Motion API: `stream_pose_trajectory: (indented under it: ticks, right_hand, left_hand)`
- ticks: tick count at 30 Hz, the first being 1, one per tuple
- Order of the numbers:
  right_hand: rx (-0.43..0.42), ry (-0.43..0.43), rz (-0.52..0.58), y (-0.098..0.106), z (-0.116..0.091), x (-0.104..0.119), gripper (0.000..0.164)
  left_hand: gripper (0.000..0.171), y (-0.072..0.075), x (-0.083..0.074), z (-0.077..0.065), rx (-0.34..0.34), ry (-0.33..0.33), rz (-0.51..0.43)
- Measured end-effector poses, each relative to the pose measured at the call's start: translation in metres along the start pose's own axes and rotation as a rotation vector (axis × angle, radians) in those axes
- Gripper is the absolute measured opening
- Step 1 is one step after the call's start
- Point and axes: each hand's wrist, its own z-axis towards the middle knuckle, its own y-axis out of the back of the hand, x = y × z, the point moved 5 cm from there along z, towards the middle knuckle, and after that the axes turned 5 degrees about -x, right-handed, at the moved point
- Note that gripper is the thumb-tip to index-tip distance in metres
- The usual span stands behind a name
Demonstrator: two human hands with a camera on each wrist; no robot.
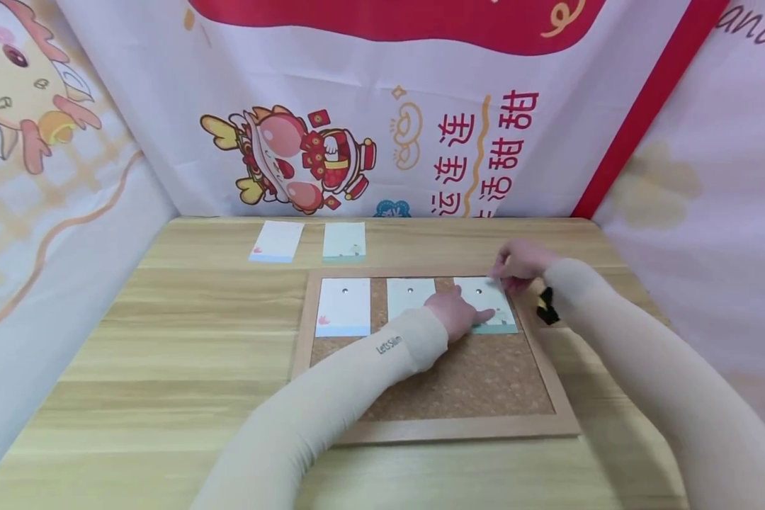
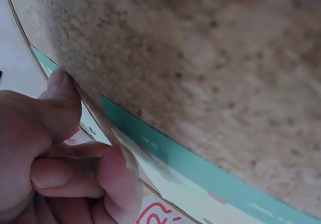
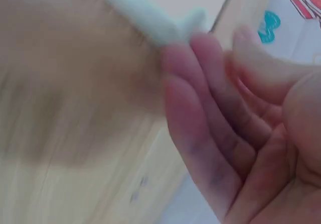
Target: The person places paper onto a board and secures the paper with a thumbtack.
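In the head view a white card with a green bottom band (image 1: 468, 283) lies pinned at the upper right of a framed cork board (image 1: 459, 382). My left hand (image 1: 451, 312) rests over its lower left part, one finger stretched across the card and another pointing up along its left side. Seen from the left wrist, a fingertip of this hand touches the card (image 2: 200, 176) near its green edge. My right hand (image 1: 521, 263) is at the card's upper right corner. From the right wrist, extended fingertips (image 3: 183, 58) meet the card's bent corner (image 3: 193, 23).
A white card with a blue band (image 1: 344, 308) and another pale card (image 1: 398, 294) are pinned to the left, each by one silver pin. Two loose cards, one blue-banded (image 1: 278, 241) and one green-banded (image 1: 344, 241), lie behind the board. A printed cloth (image 1: 357, 71) hangs behind the table.
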Motion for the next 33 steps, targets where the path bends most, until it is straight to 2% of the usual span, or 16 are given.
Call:
stream_pose_trajectory:
  ticks: [2,6,9,14,18,23,27,31,33]
  right_hand:
    - [-0.049,0.016,-0.038,0.005,-0.012,-0.013,0.023]
    - [-0.039,0.012,-0.127,0.000,-0.039,-0.032,0.028]
    - [-0.009,0.003,-0.091,-0.013,-0.056,-0.039,0.039]
    - [0.008,-0.003,-0.042,-0.033,-0.077,-0.039,0.057]
    - [-0.026,0.006,-0.040,-0.042,-0.081,-0.037,0.054]
    - [-0.078,-0.003,-0.015,-0.044,-0.079,-0.037,0.051]
    - [-0.086,-0.025,0.017,-0.044,-0.079,-0.040,0.052]
    - [-0.087,-0.023,0.030,-0.045,-0.082,-0.040,0.052]
    - [-0.087,-0.023,0.031,-0.045,-0.082,-0.039,0.051]
  left_hand:
    - [0.047,-0.001,-0.002,0.001,0.003,-0.045,0.047]
    - [0.056,-0.001,0.000,0.001,-0.016,0.014,-0.036]
    - [0.053,-0.001,-0.001,0.001,-0.009,0.001,-0.022]
    - [0.044,-0.002,-0.004,0.002,0.007,-0.084,0.055]
    - [0.044,-0.002,-0.005,0.002,-0.007,-0.100,0.054]
    - [0.046,-0.001,-0.004,0.002,-0.036,-0.074,-0.042]
    - [0.045,-0.001,-0.004,0.000,-0.027,-0.084,-0.045]
    - [0.055,-0.001,0.002,-0.003,-0.037,0.026,-0.209]
    - [0.054,-0.001,0.003,-0.004,-0.043,0.019,-0.196]
